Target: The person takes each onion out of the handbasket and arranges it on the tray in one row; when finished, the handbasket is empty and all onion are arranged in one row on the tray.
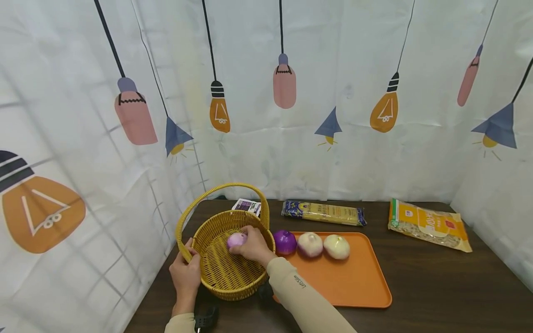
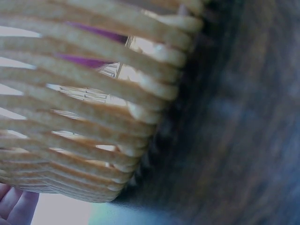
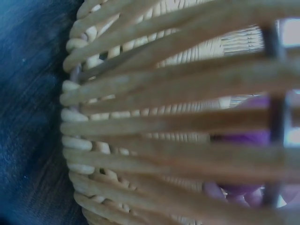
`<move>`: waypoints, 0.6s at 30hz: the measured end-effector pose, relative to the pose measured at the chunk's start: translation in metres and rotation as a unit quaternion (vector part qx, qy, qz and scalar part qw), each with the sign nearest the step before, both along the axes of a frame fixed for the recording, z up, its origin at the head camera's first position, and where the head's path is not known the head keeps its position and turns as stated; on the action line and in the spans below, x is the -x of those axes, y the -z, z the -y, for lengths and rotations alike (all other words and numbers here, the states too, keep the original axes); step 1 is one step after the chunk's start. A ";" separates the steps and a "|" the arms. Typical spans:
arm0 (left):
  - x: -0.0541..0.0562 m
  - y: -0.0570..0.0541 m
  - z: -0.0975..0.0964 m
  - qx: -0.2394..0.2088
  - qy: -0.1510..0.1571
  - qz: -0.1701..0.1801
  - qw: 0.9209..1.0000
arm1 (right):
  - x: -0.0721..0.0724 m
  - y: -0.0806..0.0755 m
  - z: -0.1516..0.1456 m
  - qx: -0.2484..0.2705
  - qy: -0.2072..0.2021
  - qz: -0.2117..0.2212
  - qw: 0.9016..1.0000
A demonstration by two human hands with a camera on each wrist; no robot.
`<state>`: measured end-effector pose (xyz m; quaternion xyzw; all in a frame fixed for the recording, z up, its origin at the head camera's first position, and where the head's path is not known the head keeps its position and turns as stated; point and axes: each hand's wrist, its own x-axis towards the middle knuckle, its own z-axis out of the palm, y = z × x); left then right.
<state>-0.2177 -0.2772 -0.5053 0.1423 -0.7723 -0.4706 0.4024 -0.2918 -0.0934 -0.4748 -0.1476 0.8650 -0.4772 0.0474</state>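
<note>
A yellow woven basket (image 1: 239, 292) with a tall arched handle stands on the left of the dark table. My left hand (image 1: 186, 275) grips its left side where the handle meets the rim; fingertips (image 2: 21, 206) show beside the weave in the left wrist view. Reaching over the right rim, my right hand (image 1: 252, 245) holds a pale purple onion (image 1: 236, 240) inside the basket. Through the gaps in the weave, the right wrist view shows the onion (image 3: 246, 137) as purple. Beside the basket sit a dark purple onion (image 1: 285, 243), a white-and-purple onion (image 1: 310, 245) and a whitish onion (image 1: 337, 247).
An orange tray (image 1: 345, 286) lies right of the basket, under the onions. Behind it is a long blue-and-yellow packet (image 1: 322, 212). A yellow-orange bag (image 1: 429, 224) lies at the back right, and a small printed packet (image 1: 248, 206) is partly hidden behind the basket.
</note>
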 end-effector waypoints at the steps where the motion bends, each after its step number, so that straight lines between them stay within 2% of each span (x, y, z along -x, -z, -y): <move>1: 0.000 0.000 0.000 0.001 0.000 0.000 1.000 | 0.000 0.000 0.000 -0.003 -0.003 0.002 1.000; 12: 0.000 0.001 0.001 -0.002 0.004 -0.008 1.000 | -0.002 0.002 0.001 -0.020 -0.021 0.009 1.000; 18: 0.000 0.000 0.000 0.010 -0.006 -0.010 1.000 | -0.005 -0.003 0.002 0.010 0.002 -0.025 1.000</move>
